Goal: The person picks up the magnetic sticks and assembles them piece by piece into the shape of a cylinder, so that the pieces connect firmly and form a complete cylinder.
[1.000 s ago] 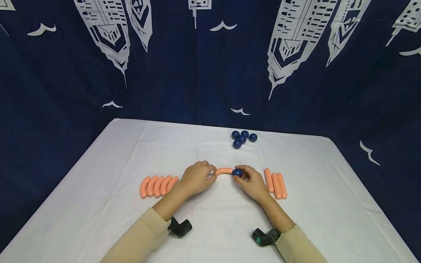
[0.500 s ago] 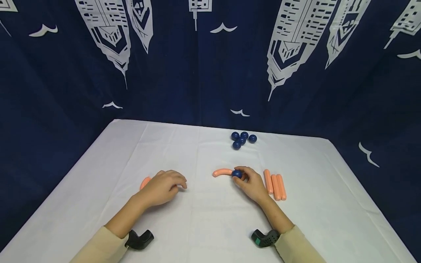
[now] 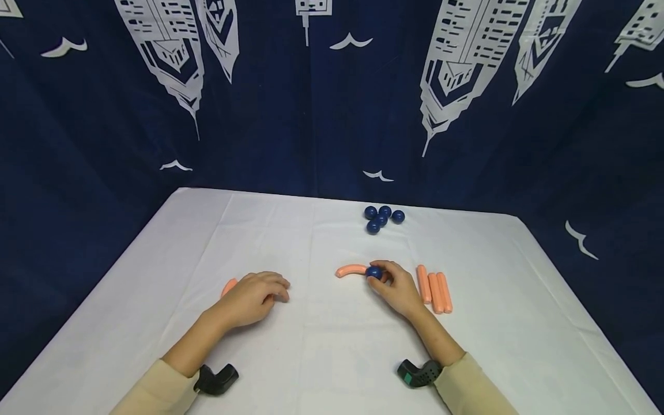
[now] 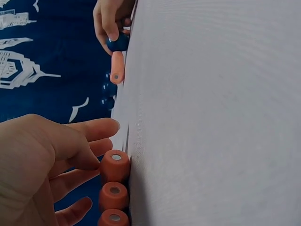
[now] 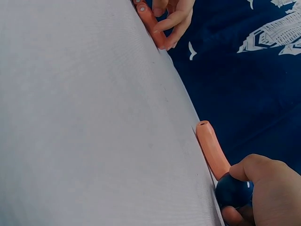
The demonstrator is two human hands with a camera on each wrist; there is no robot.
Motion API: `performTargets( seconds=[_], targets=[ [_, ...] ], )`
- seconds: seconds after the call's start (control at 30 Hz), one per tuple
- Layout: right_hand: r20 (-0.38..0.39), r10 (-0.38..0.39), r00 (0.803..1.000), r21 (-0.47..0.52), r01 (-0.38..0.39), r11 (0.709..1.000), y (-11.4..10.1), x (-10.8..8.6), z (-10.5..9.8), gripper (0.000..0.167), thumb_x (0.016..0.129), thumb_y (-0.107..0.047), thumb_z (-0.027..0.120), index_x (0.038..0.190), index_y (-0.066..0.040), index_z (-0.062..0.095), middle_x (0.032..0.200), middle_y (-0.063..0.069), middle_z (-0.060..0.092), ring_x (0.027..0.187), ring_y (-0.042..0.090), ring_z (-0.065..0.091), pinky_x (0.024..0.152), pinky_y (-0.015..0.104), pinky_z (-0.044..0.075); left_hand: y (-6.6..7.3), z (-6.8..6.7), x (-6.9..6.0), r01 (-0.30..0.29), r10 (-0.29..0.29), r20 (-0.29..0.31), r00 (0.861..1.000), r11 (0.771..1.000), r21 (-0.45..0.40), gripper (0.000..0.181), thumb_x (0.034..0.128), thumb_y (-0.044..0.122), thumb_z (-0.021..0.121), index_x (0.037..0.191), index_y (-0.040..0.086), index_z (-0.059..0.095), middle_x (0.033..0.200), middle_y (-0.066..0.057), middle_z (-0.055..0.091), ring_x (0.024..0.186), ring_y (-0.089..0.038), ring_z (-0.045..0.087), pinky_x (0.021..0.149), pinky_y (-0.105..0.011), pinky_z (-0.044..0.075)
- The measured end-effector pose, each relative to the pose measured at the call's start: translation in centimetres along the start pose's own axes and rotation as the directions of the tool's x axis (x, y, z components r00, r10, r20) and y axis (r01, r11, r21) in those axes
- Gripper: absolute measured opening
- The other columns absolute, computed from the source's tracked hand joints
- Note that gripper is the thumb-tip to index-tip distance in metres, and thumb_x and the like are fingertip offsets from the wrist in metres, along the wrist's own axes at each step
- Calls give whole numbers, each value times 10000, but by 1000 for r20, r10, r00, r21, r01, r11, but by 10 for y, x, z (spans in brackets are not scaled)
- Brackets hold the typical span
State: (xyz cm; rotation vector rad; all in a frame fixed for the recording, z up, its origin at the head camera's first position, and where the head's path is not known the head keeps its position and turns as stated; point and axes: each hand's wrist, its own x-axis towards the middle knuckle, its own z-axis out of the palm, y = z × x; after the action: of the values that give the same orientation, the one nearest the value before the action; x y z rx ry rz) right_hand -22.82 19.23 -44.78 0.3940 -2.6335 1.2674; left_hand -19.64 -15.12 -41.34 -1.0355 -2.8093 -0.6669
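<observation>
My right hand (image 3: pixel 396 288) pinches a dark blue ball (image 3: pixel 373 273). A curved orange rod (image 3: pixel 351 270) meets the ball on its left, its far end resting on the table. My left hand (image 3: pixel 252 300) lies over the left group of curved orange rods, hiding most of them; one rod (image 3: pixel 229 286) peeks out at its left. Grey metal discs show in the ends of these rods, such as the nearest rod (image 4: pixel 115 165) in the left wrist view. There the left hand's fingers are spread and loosely bent, with its thumb against or very near that rod.
Three straight orange rods (image 3: pixel 436 291) lie side by side right of my right hand. Several dark blue balls (image 3: pixel 381 220) cluster near the back edge of the white-covered table (image 3: pixel 321 357). A dark blue printed curtain (image 3: pixel 311 115) hangs behind.
My left hand has left the curved rod's free end and moved left over the rod group, then shifted only slightly. My right hand has stayed on the ball.
</observation>
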Motion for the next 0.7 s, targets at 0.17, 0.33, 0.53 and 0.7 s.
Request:
performTargets(
  seconds=[0.17, 0.33, 0.53, 0.7],
  targets=[
    [-2, 0, 1000, 6, 0, 1000, -1, 0, -1, 343, 856, -127, 733, 1176, -25, 664, 829, 18, 572, 745, 157, 516, 649, 272, 420, -1, -2, 1, 20, -20, 11, 1000, 1000, -8, 305, 857, -66, 550, 899, 175, 732, 1182, -14, 657, 1223, -268, 542, 952, -530, 412],
    [-5, -2, 1000, 1, 2, 1000, 0, 0, 0, 344, 852, -121, 735, 1175, -25, 665, 820, 15, 567, 746, 158, 516, 654, 274, 422, -1, -5, 1, 45, -44, 44, 998, 999, -25, 300, 844, -68, 566, 910, 174, 731, 1213, -15, 647, 1265, -270, 513, 971, -534, 393],
    [-3, 0, 1000, 6, 0, 1000, 0, 0, 0, 338, 858, -124, 729, 1176, -29, 665, 819, 13, 566, 745, 155, 512, 657, 273, 422, -3, -4, 1, 39, -38, 41, 998, 999, -27, 314, 838, -85, 573, 907, 178, 730, 1200, -17, 658, 1254, -261, 528, 980, -509, 398],
    [-8, -10, 1000, 2, 10, 1000, 0, 0, -1, 328, 871, -135, 715, 1176, -25, 664, 825, 8, 572, 745, 146, 515, 651, 265, 424, -4, 0, 4, 18, -19, 23, 1000, 1000, 23, 312, 854, -63, 585, 952, 190, 737, 1189, -7, 663, 1237, -250, 541, 962, -492, 418]
  ],
)
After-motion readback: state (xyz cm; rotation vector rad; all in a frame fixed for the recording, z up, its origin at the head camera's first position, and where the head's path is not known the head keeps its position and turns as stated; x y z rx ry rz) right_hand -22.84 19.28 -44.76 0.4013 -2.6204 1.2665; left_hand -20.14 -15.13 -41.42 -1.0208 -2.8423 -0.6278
